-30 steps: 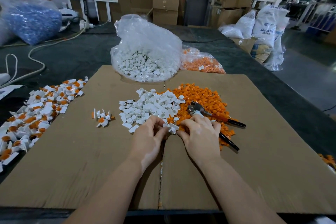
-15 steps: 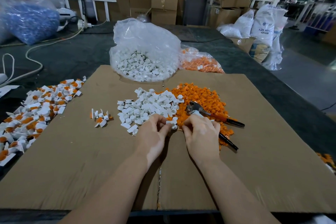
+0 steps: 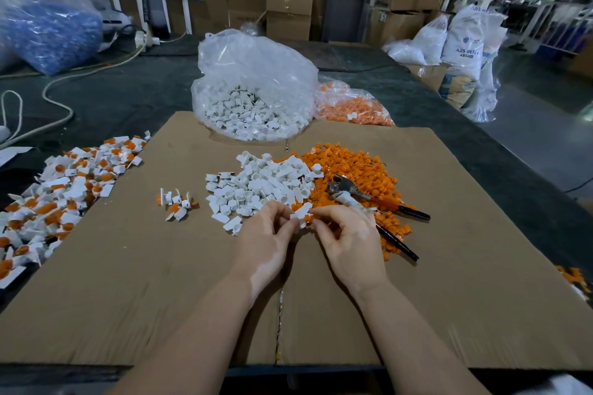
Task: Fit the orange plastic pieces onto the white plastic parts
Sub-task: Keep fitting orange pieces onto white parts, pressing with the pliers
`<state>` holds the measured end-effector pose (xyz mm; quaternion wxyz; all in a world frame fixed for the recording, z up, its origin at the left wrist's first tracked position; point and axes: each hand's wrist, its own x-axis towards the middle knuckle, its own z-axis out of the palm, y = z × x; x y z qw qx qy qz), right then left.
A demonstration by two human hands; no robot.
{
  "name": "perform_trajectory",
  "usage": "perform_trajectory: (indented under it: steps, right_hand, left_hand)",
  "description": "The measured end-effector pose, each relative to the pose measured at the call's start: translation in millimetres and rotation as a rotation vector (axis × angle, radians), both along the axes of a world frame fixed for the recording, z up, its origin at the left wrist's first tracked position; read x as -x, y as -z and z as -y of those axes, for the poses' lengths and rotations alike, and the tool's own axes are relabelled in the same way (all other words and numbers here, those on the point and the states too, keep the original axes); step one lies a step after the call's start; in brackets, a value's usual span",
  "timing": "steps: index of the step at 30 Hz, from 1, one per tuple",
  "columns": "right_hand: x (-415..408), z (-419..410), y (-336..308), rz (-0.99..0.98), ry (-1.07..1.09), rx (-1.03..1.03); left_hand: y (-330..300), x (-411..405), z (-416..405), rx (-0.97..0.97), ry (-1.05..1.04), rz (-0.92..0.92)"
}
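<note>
A heap of loose white plastic parts (image 3: 263, 184) lies mid-cardboard, with a heap of orange pieces (image 3: 356, 167) touching its right side. My left hand (image 3: 268, 236) pinches a white part (image 3: 301, 212) at the near edge of the heaps. Facing it, my right hand (image 3: 348, 242) has its fingertips curled against that part; a bit of orange shows there. What the right fingers hold is hidden. Several fitted white-and-orange pieces (image 3: 176, 204) lie in a small cluster to the left.
Pliers with dark handles (image 3: 372, 202) lie on the orange heap beside my right hand. A large pile of fitted pieces (image 3: 61, 192) spreads over the cardboard's left edge. Clear bags of white parts (image 3: 256, 96) and orange pieces (image 3: 353, 106) stand behind. A cable (image 3: 57, 86) crosses the dark table.
Both hands have lifted slightly off the heap's near edge and drawn together; the left now holds a white part up between the two hands.
</note>
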<state>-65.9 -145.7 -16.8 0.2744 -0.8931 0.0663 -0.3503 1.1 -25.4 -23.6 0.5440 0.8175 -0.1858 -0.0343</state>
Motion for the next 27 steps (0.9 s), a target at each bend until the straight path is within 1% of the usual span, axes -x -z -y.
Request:
perform_trajectory:
  steps: [5,9,13,17,23,27]
  right_hand:
    - [1.4,-0.4,-0.9,-0.032,-0.019,-0.024]
    - [1.8,-1.6,-1.4,-0.034,-0.043,0.040]
    - [1.4,-2.0,-0.6,-0.041,-0.040,0.086]
    - [1.2,-2.6,-1.0,-0.049,-0.033,0.082]
    - [1.5,-4.0,-2.9,-0.064,-0.052,0.089]
    - [0.4,-6.9,-1.9,-0.043,-0.041,0.043]
  left_hand:
    - [-1.7,2.2,0.0,0.025,0.005,-0.019]
    - [-2.3,2.0,0.2,0.040,-0.005,-0.036]
    - [-4.0,3.1,-0.6,0.023,0.017,-0.014]
    - [-6.5,5.4,-2.4,-0.001,0.044,0.010]
    - [-7.8,6.9,-3.4,0.010,0.066,-0.026]
    - [-8.1,6.7,-3.1,0.013,0.062,-0.053]
